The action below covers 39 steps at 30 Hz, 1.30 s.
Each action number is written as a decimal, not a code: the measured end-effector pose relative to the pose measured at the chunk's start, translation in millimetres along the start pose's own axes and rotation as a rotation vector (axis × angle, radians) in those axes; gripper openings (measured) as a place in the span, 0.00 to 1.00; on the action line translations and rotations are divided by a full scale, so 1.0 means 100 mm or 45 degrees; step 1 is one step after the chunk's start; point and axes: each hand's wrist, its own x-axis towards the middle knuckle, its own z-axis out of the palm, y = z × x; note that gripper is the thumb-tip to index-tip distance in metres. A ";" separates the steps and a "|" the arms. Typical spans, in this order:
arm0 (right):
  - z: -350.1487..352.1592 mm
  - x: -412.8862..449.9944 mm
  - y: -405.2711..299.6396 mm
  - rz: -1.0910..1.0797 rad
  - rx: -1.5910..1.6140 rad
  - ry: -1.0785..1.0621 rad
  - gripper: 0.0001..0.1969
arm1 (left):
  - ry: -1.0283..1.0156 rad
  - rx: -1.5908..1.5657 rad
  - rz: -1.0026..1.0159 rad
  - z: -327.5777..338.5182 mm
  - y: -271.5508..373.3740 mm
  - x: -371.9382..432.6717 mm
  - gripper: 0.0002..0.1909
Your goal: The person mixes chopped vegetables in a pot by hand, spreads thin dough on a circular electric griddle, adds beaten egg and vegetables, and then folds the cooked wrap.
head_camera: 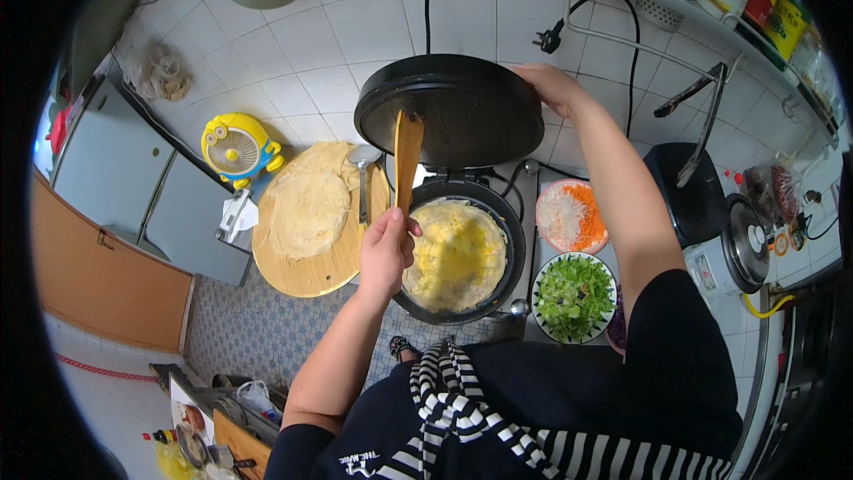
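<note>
My left hand [388, 255] grips a wooden spatula [406, 160], its blade pointing up in front of the raised lid. At the right edge of the black lid [460, 120] of an electric griddle, my right hand [550, 88] has hold; some of its fingers are hidden behind the lid. Below, in the round griddle pan [513, 273], lies a flatbread [456, 257] topped with yellow egg. To the left, a round wooden board [326, 280] carries pale flatbreads [310, 213] and a metal spoon [363, 180].
Right of the griddle are a plate of shredded white and orange vegetables [572, 217] and a bowl of chopped greens [574, 297]. A yellow fan [233, 150] stands behind the board. A rice cooker [726, 253] sits far right, under a wall shelf [706, 7]. A plug [550, 39] hangs on its cord.
</note>
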 end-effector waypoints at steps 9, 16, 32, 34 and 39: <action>0.48 0.30 -0.43 0.415 -0.260 -0.991 0.10 | -0.001 0.012 0.005 -0.18 -0.23 -0.36 0.16; 0.68 0.27 -0.44 0.386 -0.007 -0.784 0.08 | 0.030 0.103 0.063 -0.19 -0.29 -0.50 0.18; 1.72 -1.37 0.29 -0.637 -0.760 -0.702 0.10 | 0.387 -0.109 -0.070 -1.08 -0.76 -1.25 0.19; 1.75 -1.45 0.39 -0.546 -0.842 -0.710 0.07 | 0.334 -0.099 -0.051 -1.05 -0.77 -1.21 0.20; 1.81 -1.56 0.51 -0.570 -0.899 -0.646 0.07 | 0.252 -0.110 -0.050 -1.06 -0.80 -1.18 0.21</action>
